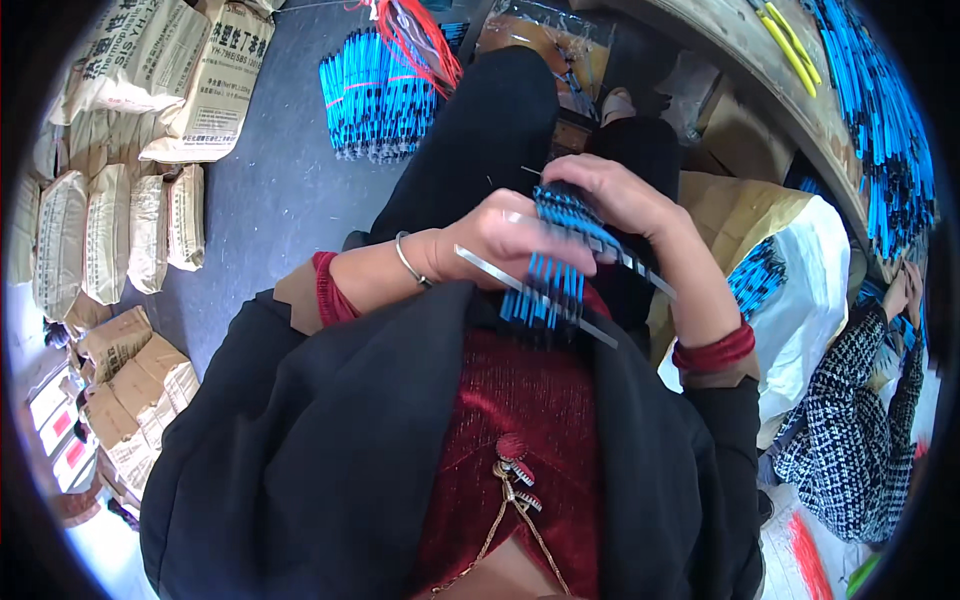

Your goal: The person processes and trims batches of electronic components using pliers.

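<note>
Over my lap I hold a bundle of thin blue sticks with black parts [556, 280], tilted and slightly blurred. My left hand [520, 235] is closed across its near side, the fingers smeared by motion. Curled over the bundle's far end is my right hand [612, 192], its fingers bent and closed. Pale, shiny flat strips [484, 268] stick out from the bundle on both sides; another strip end [598, 332] points toward my chest. Where the strips pass between the sticks and my fingers is hidden.
Banded blue sticks [375, 95] lie on the floor ahead, beside red strands [425, 40]. Stacked paper sacks [105, 230] line the left. At right, a wooden table [745, 60] bears a yellow-handled tool [792, 48]; below stands a white sack [810, 270]. A co-worker's patterned sleeve [850, 380] is nearby.
</note>
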Action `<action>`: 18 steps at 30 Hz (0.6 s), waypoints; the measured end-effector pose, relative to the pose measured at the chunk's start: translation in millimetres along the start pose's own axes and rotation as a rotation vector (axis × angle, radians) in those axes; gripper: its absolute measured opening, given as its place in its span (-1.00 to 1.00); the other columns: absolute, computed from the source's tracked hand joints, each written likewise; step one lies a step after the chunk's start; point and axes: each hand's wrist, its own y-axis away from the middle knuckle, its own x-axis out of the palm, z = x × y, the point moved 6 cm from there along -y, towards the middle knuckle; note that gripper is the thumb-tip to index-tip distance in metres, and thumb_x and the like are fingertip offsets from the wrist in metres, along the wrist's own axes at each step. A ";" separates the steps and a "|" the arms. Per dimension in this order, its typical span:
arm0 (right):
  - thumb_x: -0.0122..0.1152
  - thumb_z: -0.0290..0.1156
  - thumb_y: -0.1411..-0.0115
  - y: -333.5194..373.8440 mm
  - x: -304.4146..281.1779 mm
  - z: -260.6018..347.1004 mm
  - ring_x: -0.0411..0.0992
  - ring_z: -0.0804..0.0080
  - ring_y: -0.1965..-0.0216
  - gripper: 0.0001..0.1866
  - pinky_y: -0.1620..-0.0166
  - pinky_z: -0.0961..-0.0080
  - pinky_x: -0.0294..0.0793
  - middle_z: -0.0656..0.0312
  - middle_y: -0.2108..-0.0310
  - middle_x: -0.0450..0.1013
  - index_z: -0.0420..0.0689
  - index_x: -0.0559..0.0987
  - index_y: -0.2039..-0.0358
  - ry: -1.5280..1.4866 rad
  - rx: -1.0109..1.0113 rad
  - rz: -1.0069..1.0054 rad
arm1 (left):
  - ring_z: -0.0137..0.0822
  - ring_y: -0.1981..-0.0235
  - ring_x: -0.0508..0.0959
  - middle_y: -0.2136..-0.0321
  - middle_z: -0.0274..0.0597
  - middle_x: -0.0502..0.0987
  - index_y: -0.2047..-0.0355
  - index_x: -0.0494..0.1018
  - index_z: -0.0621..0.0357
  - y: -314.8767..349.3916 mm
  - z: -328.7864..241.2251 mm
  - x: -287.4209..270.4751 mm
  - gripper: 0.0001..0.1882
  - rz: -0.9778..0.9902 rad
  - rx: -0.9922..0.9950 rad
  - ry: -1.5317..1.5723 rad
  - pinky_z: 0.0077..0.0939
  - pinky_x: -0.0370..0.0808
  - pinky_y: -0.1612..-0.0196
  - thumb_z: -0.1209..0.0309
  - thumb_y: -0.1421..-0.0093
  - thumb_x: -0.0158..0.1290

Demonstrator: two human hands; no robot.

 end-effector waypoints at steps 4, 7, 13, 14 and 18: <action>0.07 -0.61 0.06 0.0 1.5 -18.5 0.37 0.11 0.10 -0.64 0.06 0.40 0.38 0.11 0.15 0.41 -0.13 0.45 0.17 -0.078 0.076 0.022 | -0.29 0.24 0.53 0.30 -0.09 0.54 0.25 0.48 0.26 -19.0 27.4 -20.6 -0.81 -0.132 -0.320 0.164 -0.47 0.43 0.12 0.57 -0.09 0.03; 0.11 -0.59 0.09 6.7 -16.9 -25.6 0.36 0.09 0.09 -0.60 0.04 0.39 0.37 0.09 0.13 0.40 -0.14 0.44 0.15 -0.136 0.163 -0.007 | -0.36 0.21 0.52 0.27 -0.12 0.55 0.25 0.47 0.29 -34.5 46.7 -29.0 -0.83 -0.210 -0.449 0.254 -0.50 0.42 0.08 0.56 -0.13 0.01; 0.13 -0.64 0.04 21.9 -65.3 2.8 0.38 0.49 0.18 -0.51 0.18 0.55 0.39 0.21 0.14 0.38 -0.17 0.34 0.03 -0.607 0.261 -0.179 | -0.50 0.28 0.51 0.35 -0.25 0.56 0.26 0.48 0.27 -59.8 62.7 -32.4 -0.85 -0.275 -0.515 0.455 -0.60 0.45 0.17 0.52 -0.14 0.03; 0.13 -0.64 0.03 27.3 -73.1 3.4 0.37 0.55 0.19 -0.51 0.19 0.59 0.38 0.22 0.16 0.38 -0.17 0.33 0.02 -0.846 0.267 -0.369 | -0.50 0.28 0.51 0.35 -0.25 0.56 0.26 0.48 0.27 -64.6 62.3 -32.2 -0.85 -0.269 -0.509 0.456 -0.60 0.45 0.17 0.52 -0.14 0.03; 0.17 -0.63 0.03 21.5 -66.2 15.3 0.36 0.66 0.26 -0.51 0.25 0.68 0.37 0.28 0.25 0.40 -0.17 0.32 0.04 -0.725 0.308 -0.520 | -0.52 0.30 0.50 0.38 -0.25 0.55 0.27 0.48 0.27 -71.9 62.0 -31.9 -0.85 -0.349 -0.605 0.582 -0.62 0.44 0.19 0.53 -0.13 0.03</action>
